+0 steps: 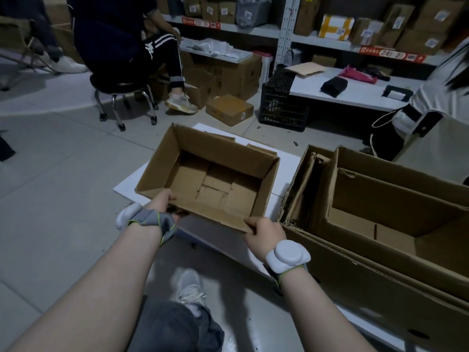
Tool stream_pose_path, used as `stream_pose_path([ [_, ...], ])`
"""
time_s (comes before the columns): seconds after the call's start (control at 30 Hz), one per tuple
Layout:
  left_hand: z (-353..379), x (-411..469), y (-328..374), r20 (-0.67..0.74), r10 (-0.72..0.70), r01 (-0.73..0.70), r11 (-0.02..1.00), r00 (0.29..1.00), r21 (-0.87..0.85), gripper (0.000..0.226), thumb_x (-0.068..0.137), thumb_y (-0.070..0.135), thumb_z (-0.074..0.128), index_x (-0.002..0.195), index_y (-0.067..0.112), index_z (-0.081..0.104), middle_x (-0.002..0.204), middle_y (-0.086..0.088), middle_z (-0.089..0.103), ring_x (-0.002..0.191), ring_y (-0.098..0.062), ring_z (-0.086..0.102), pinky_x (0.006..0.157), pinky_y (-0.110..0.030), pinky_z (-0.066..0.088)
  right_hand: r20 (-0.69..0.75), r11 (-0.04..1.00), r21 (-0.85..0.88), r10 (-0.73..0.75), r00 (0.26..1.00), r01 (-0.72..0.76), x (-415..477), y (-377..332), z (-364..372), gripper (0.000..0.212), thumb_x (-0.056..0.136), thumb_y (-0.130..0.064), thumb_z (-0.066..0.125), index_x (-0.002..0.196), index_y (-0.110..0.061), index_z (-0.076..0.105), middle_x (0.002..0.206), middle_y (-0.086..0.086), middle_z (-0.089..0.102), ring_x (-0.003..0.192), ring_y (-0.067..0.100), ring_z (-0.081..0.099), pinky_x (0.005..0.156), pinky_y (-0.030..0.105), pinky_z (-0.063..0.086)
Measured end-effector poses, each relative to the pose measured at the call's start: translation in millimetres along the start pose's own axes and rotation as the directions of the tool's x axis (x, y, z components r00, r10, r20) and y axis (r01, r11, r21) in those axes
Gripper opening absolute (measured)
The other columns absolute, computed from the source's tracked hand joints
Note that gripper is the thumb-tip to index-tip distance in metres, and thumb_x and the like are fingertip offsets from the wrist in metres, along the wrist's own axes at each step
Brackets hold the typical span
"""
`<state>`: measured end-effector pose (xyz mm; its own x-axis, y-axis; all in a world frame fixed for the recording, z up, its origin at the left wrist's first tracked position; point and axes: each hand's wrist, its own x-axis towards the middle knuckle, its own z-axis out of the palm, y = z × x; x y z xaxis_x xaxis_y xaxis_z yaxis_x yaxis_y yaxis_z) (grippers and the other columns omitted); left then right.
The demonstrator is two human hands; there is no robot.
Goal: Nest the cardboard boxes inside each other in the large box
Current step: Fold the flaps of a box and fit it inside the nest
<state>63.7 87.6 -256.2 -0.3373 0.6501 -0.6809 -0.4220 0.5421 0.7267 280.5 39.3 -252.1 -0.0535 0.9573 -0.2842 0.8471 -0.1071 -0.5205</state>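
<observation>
An open, empty medium cardboard box sits in front of me over a white board, flaps up. My left hand grips its near left corner, and my right hand grips its near right corner. To the right stands the large cardboard box, open on top. Another open box sits nested inside it, along with folded cardboard pieces at its left side. Both wrists wear white trackers on grey straps.
A person sits on a wheeled stool at the back left. Another person in white stands at the right. A black crate, a small closed box and shelves of parcels lie beyond. My shoe is below.
</observation>
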Motion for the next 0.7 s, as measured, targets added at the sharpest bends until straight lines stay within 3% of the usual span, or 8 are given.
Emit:
stream_pose_path([
  [0.07, 1.1, -4.8, 12.4, -0.107, 0.189, -0.19, 0.982, 0.976, -0.003, 0.051, 0.072, 0.02, 0.061, 0.12, 0.007, 0.048, 0.107, -0.012, 0.058, 0.072, -0.027, 0.06, 0.036, -0.02, 0.042, -0.077, 0.997, 0.069, -0.037, 0.996, 0.043, -4.3, -6.5, -5.5, 0.043, 0.086, -0.018, 0.051, 0.126, -0.028, 0.061, 0.116, 0.008, 0.068, 0.111, 0.035, 0.059, 0.084, 0.031, 0.051],
  [0.13, 0.2, -12.5, 27.4, -0.227, 0.402, -0.396, 0.915, 0.887, 0.075, 0.077, 0.057, 0.028, 0.061, 0.13, 0.01, 0.043, 0.101, -0.017, 0.06, 0.074, -0.032, 0.062, 0.051, -0.033, 0.053, -0.157, 0.986, 0.142, -0.062, 0.986, 0.085, -8.9, -13.2, -10.9, 0.042, 0.086, -0.017, 0.051, 0.124, -0.029, 0.062, 0.115, 0.007, 0.069, 0.113, 0.032, 0.057, 0.085, 0.028, 0.048],
  [0.2, 3.2, -26.9, 36.3, -0.224, 0.539, -0.534, 0.841, 0.812, 0.088, 0.074, 0.053, 0.031, 0.057, 0.123, 0.011, 0.047, 0.101, -0.023, 0.063, 0.078, -0.036, 0.064, 0.066, -0.042, 0.058, -0.229, 0.97, 0.214, -0.069, 0.971, 0.119, -13.6, -18.3, -18.5, 0.049, 0.086, -0.014, 0.051, 0.132, -0.029, 0.056, 0.132, 0.003, 0.06, 0.128, 0.025, 0.049, 0.098, 0.024, 0.04],
  [0.33, 20.2, -51.6, 35.3, -0.173, 0.597, -0.621, 0.764, 0.784, -0.178, 0.058, 0.075, 0.012, 0.053, 0.131, 0.017, 0.041, 0.096, -0.004, 0.054, 0.074, -0.018, 0.051, 0.053, -0.019, 0.042, -0.395, 0.923, 0.322, -0.072, 0.916, 0.211, -21.6, -23.2, -37.6, 0.062, 0.088, -0.002, 0.045, 0.143, -0.029, 0.042, 0.148, 0.008, 0.041, 0.134, 0.025, 0.041, 0.111, 0.029, 0.033],
  [0.43, 34.8, -65.3, 33.6, -0.131, 0.59, -0.597, 0.736, 0.797, -0.318, 0.035, 0.081, 0.003, 0.049, 0.114, 0.016, 0.045, 0.092, -0.002, 0.053, 0.075, -0.017, 0.049, 0.049, -0.018, 0.041, -0.491, 0.888, 0.377, -0.05, 0.87, 0.264, -27.3, -24.7, -48.8, 0.07, 0.089, 0.0, 0.042, 0.149, -0.031, 0.026, 0.158, 0.002, 0.023, 0.141, 0.02, 0.028, 0.109, 0.029, 0.037],
  [0.53, 48.3, -78.9, 33.8, -0.077, 0.591, -0.568, 0.719, 0.803, -0.399, 0.028, 0.083, 0.0, 0.047, 0.099, 0.023, 0.045, 0.086, 0.0, 0.054, 0.072, -0.014, 0.052, 0.051, -0.019, 0.044, -0.54, 0.858, 0.426, -0.013, 0.842, 0.286, -30.9, -21.8, -58.8, 0.068, 0.091, -0.007, 0.047, 0.15, -0.032, 0.024, 0.161, 0.0, 0.011, 0.132, 0.02, 0.041, 0.097, 0.025, 0.041],
  [0.63, 57.2, -85.4, 32.6, -0.059, 0.606, -0.572, 0.708, 0.793, -0.415, 0.02, 0.089, 0.01, 0.053, 0.095, 0.029, 0.05, 0.098, -0.001, 0.061, 0.08, -0.017, 0.059, 0.061, -0.025, 0.05, -0.576, 0.831, 0.461, 0.015, 0.817, 0.31, -34.9, -16.7, -69.3, 0.065, 0.09, -0.012, 0.05, 0.149, -0.03, 0.027, 0.16, -0.002, 0.012, 0.125, 0.017, 0.046, 0.093, 0.024, 0.046],
  [0.7, 65.7, -87.2, 30.2, -0.074, 0.594, -0.568, 0.715, 0.801, -0.407, 0.011, 0.091, 0.023, 0.058, 0.095, 0.032, 0.054, 0.109, -0.001, 0.064, 0.094, -0.02, 0.063, 0.075, -0.035, 0.056, -0.582, 0.812, 0.5, 0.056, 0.811, 0.302, -39.8, -9.8, -78.8, 0.063, 0.092, -0.012, 0.05, 0.148, -0.028, 0.029, 0.16, -0.004, 0.01, 0.129, 0.01, 0.036, 0.094, 0.01, 0.035],
])
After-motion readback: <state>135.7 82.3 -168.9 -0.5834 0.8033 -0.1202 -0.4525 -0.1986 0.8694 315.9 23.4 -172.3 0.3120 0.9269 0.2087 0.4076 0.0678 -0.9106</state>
